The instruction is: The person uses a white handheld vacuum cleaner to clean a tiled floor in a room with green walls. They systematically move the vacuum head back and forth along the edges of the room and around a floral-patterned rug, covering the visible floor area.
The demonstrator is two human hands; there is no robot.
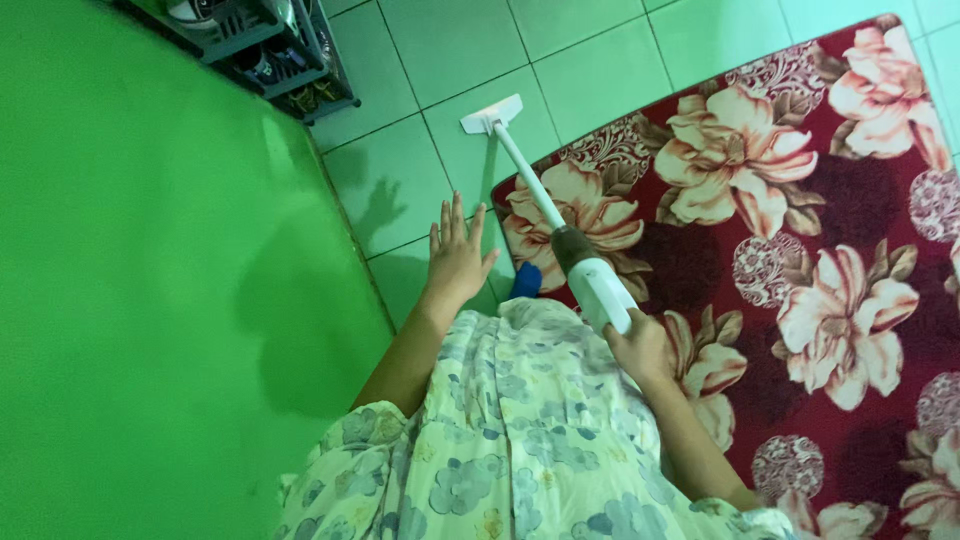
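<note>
Green wall [130,300] fills the nine o'clock side; a red floral carpet [800,250] spreads toward three o'clock over pale tiled floor [440,70]. White stick vacuum [570,245] slants from centre to its head at twelve o'clock. Right hand [640,347] is closed round its handle. Left hand [457,255] hangs open, fingers spread, touching nothing.

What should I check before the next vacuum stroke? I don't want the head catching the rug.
1. Right hand gripping the stick vacuum: ok.
2. Left hand free, open, clear of the wand: ok.
3. Vacuum head flat on the tiled floor, off the floral rug: ok.
4. Rug edge lying flat near the wand: cannot tell.
5. Rack by the green wall apart from the head: ok.
</note>
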